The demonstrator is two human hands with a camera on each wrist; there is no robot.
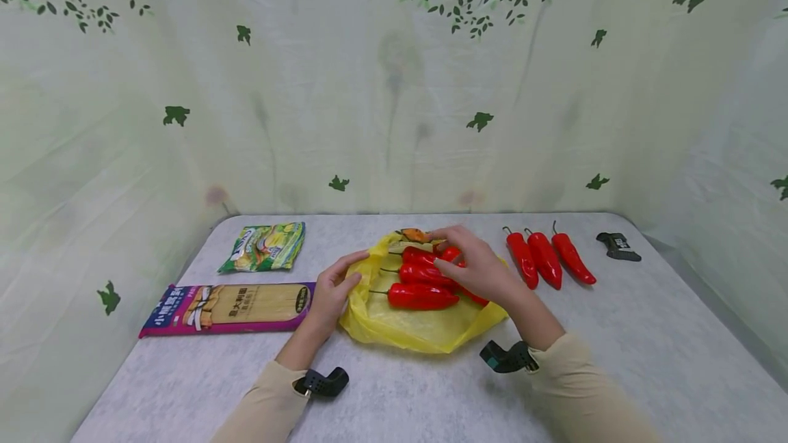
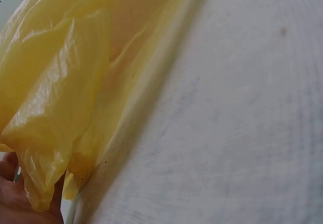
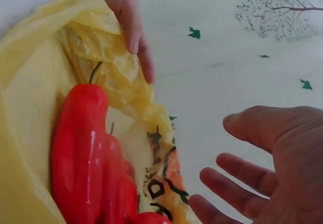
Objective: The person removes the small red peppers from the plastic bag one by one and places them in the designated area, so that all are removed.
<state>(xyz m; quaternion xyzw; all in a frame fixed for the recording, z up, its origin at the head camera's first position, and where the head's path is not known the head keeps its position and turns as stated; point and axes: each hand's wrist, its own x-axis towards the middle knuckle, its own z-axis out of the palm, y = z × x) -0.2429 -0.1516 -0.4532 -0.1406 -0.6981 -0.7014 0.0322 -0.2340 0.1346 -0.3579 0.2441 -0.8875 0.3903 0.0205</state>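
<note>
A yellow plastic bag (image 1: 400, 342) lies spread in the middle of the table, its mouth facing me. Several red peppers (image 1: 422, 297) lie inside it, stems mostly pointing left. My left hand (image 1: 327, 296) touches the bag's left side, with fairly straight fingers along its outside in the right wrist view. Over the peppers at the bag's right is my right hand (image 1: 477, 265). In the right wrist view its fingers are spread apart, holding nothing. Yellow film (image 2: 60, 82) covers part of the left hand in the left wrist view.
Three red peppers (image 1: 543, 260) lie right of the bag. Farther right is a small black packet (image 1: 618, 247). To the left are a purple pack of pasta (image 1: 246, 303) and a green-yellow snack packet (image 1: 265, 247). A pale leaf-patterned curtain (image 1: 369, 87) surrounds the table.
</note>
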